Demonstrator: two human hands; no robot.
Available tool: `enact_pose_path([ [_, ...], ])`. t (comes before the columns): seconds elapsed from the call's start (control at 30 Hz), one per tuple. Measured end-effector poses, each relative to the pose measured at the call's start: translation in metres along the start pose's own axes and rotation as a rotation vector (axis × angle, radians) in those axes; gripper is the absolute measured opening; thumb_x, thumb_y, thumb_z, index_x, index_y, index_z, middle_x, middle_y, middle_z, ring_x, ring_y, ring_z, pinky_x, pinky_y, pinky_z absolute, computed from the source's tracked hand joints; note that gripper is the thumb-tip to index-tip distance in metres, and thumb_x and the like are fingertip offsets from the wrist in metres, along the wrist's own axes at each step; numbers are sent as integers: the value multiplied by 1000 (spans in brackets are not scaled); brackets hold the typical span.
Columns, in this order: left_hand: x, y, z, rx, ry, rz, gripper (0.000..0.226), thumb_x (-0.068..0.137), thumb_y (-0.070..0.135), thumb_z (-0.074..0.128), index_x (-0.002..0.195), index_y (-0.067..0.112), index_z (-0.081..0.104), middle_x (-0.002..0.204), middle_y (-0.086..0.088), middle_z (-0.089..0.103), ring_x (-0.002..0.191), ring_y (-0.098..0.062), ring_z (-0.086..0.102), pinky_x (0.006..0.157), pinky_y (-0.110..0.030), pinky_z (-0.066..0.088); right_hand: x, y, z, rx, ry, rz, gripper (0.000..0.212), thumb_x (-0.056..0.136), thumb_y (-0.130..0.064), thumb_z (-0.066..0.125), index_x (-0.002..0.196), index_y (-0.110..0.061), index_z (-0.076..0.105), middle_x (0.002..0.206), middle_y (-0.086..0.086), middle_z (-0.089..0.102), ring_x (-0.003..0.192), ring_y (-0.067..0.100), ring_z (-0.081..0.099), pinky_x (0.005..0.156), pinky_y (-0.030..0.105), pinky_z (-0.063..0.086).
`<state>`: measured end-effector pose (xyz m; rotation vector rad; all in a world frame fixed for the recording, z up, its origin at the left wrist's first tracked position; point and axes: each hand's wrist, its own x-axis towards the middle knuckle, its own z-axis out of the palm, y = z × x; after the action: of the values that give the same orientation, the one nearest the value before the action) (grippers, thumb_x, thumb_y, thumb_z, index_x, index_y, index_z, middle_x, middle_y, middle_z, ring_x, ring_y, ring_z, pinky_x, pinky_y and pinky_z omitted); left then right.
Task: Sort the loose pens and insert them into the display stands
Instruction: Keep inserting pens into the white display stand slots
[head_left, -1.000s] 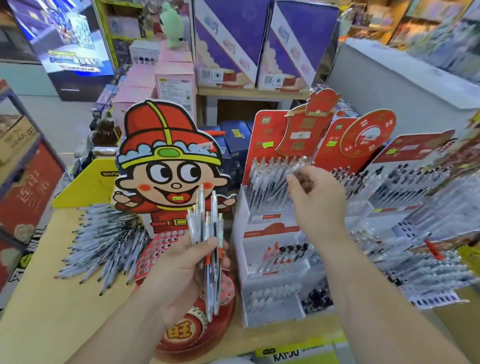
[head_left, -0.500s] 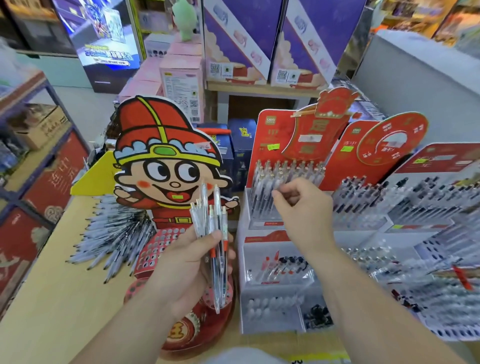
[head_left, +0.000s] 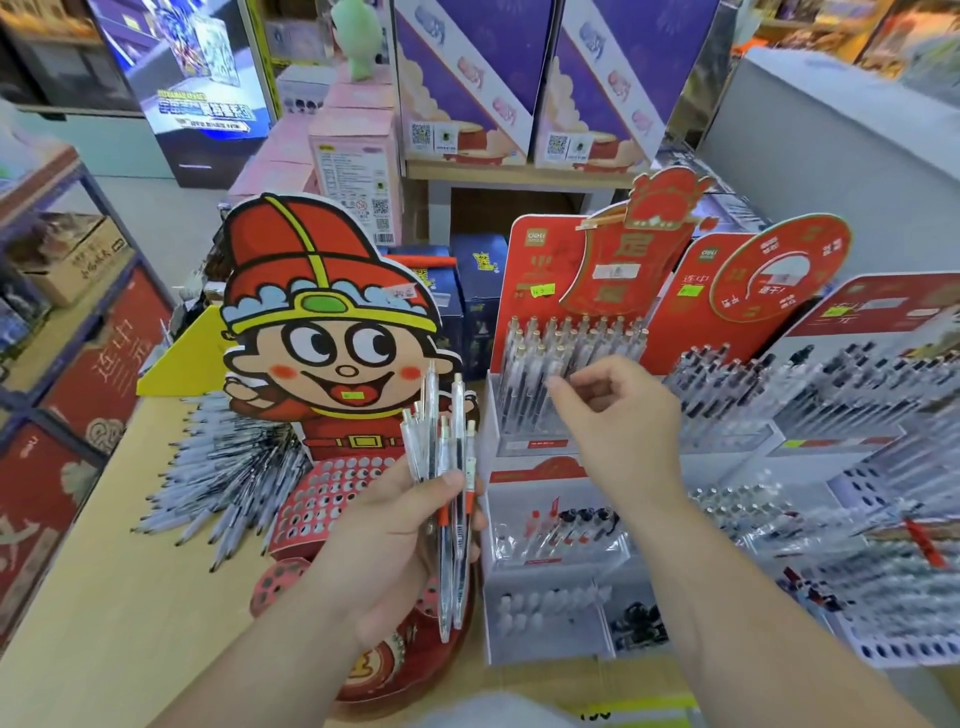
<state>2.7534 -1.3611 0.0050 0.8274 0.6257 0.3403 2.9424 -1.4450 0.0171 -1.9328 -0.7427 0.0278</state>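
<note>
Head view: my left hand (head_left: 384, 551) sits low in the middle, fingers and thumb curled round a bundle of clear pens (head_left: 447, 467). I hold them upright with the clicker ends up, in front of the cartoon-boy stand (head_left: 332, 332), so they cross his chin and red jacket. The perforated red tier (head_left: 332, 499) of that stand shows just left of my knuckles, and many of its holes are bare. My right hand (head_left: 618, 426) hangs in front of the top row of the white-and-red display stand (head_left: 530, 470). Its fingers are loosely curled with nothing in them, and the forefinger reaches a little to the left. It is close to the racked pens (head_left: 566, 348) standing there, though I cannot tell whether it touches any. A fanned heap of loose pens (head_left: 228, 467) lies on the wooden table (head_left: 104, 597), left of the cartoon-boy stand and well apart from both hands. Further stands (head_left: 841, 415) full of pens fill the right side.
</note>
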Motion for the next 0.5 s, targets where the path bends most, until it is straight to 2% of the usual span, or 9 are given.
enact_pose_path([
  [0.1, 1, -1, 2, 13, -3, -11, 22, 92, 9, 61, 113, 7, 66, 94, -15, 63, 70, -25, 63, 56, -36, 53, -9, -15, -14, 117, -78, 73, 16, 91, -27, 72, 77, -19, 68, 66, 0, 67, 64, 16, 67, 63, 32, 58],
  [0.23, 4, -6, 5, 61, -40, -11, 22, 89, 14, 65, 110, 17, 73, 98, -16, 62, 73, -25, 63, 62, -39, 48, -24, -28, -13, 274, -415, 274, 21, 86, -31, 77, 82, -11, 72, 68, 12, 69, 56, 20, 64, 56, 33, 57],
  [0.3, 6, -9, 8, 121, -65, -4, 21, 88, 18, 72, 108, 24, 74, 99, -14, 64, 76, -25, 62, 66, -40, 42, -30, -26, -8, 305, -427, 329, 31, 79, -38, 82, 83, -9, 72, 66, 12, 67, 53, 19, 60, 52, 33, 53],
  [0.37, 7, -11, 12, 170, -93, -7, 30, 84, 20, 74, 113, 28, 73, 102, -13, 67, 80, -25, 61, 65, -38, 45, -33, -22, -4, 279, -386, 341, 37, 74, -43, 86, 81, -10, 71, 62, 10, 64, 52, 19, 60, 49, 34, 53],
  [0.43, 7, -13, 17, 179, -119, -5, 32, 86, 17, 75, 117, 27, 73, 105, -13, 71, 83, -24, 62, 64, -32, 49, -35, -20, -3, 260, -368, 334, 37, 73, -42, 87, 79, -10, 71, 61, 11, 65, 51, 21, 61, 49, 35, 53],
  [0.5, 6, -13, 21, 152, -123, -13, 27, 88, 14, 69, 114, 23, 73, 100, -12, 71, 78, -23, 61, 57, -29, 49, -34, -19, -5, 303, -362, 358, 30, 76, -35, 86, 79, -9, 71, 62, 12, 66, 53, 21, 61, 50, 33, 53],
])
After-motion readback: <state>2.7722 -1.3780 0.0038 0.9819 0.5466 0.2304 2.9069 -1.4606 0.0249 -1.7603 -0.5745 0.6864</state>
